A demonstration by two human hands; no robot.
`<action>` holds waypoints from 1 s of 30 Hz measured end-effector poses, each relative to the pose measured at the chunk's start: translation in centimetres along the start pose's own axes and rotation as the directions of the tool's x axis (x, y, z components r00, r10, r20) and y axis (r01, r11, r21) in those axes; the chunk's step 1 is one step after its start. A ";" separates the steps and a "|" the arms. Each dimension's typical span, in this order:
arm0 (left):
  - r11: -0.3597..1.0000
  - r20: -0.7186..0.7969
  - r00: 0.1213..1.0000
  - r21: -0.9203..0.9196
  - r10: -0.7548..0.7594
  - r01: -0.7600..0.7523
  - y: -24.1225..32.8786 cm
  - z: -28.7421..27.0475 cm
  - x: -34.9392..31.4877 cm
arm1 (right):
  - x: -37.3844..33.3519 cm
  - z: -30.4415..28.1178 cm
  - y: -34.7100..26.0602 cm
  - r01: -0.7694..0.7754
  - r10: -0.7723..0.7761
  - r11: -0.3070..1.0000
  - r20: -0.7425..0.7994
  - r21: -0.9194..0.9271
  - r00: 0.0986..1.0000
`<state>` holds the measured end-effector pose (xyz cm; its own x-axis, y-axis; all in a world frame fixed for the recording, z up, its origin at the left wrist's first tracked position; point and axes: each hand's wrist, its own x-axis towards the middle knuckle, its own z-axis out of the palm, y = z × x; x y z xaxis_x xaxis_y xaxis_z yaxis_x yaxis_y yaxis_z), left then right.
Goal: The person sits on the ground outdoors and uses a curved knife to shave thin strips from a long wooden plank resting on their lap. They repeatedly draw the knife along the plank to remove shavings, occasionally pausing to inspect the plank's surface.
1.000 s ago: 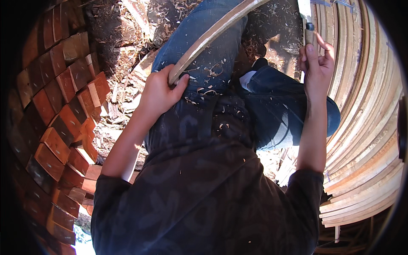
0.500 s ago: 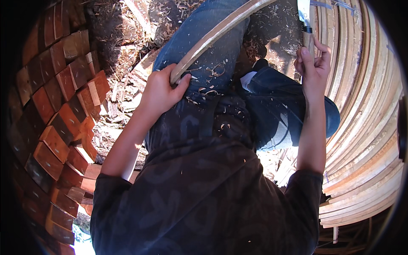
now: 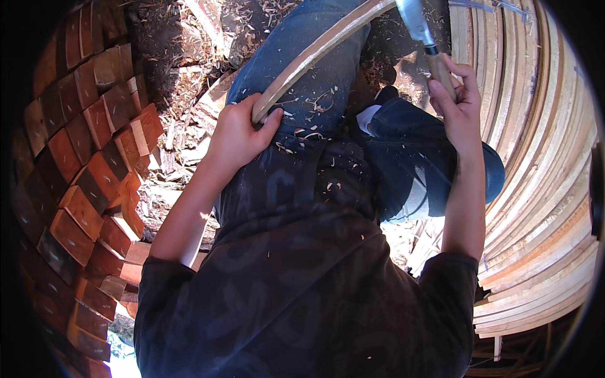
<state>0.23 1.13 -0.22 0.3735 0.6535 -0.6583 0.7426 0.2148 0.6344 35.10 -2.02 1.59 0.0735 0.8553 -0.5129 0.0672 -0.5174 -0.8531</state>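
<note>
A long wooden strip (image 3: 318,51) slants from my left hand up to the top edge, lying over my jean-clad leg. Its near end is gripped by my left hand (image 3: 241,133), thumb along one side. My right hand (image 3: 459,104) is closed round the wooden handle of a knife (image 3: 439,68). The wide steel blade points up and to the left, close to the strip's far part near the top edge. The blade's tip is cut off by the frame, so I cannot tell whether it touches the wood.
Reddish wooden blocks (image 3: 85,157) are stacked along the left. A pile of long pale wooden strips (image 3: 535,189) fills the right side. Shavings (image 3: 324,104) lie on my lap, with more wood chips (image 3: 179,126) over the ground. My bent right leg (image 3: 435,170) is beside the strip pile.
The knife has swung left, its blade tilting from nearly upright toward the wooden strip. My right hand has turned with it. The left hand has kept its hold.
</note>
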 end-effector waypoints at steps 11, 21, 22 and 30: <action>1.000 -0.014 1.000 -0.002 0.014 -0.014 -0.1 0.0 0.1 | -0.1 0.7 -0.2 0.006 -0.006 0.999 -0.011 -0.044 1.000; 1.000 -0.025 1.000 -0.024 0.017 -0.017 0.1 0.1 0.0 | 0.3 0.4 0.4 0.023 -0.023 1.000 0.007 0.000 1.000; 1.000 -0.008 1.000 -0.022 0.009 -0.009 0.2 -0.1 0.2 | 0.1 0.6 0.4 0.014 -0.014 1.000 0.030 -0.025 0.999; 1.000 -0.021 1.000 0.002 0.008 -0.008 0.1 0.1 -0.1 | -0.3 1.1 -0.7 0.052 -0.038 0.987 0.096 -0.153 0.995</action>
<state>0.31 1.05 -0.15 0.3678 0.6705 -0.6443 0.7406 0.2079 0.6390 33.97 -1.87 2.19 -0.0245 0.8730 -0.4872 0.2225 -0.4703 -0.8540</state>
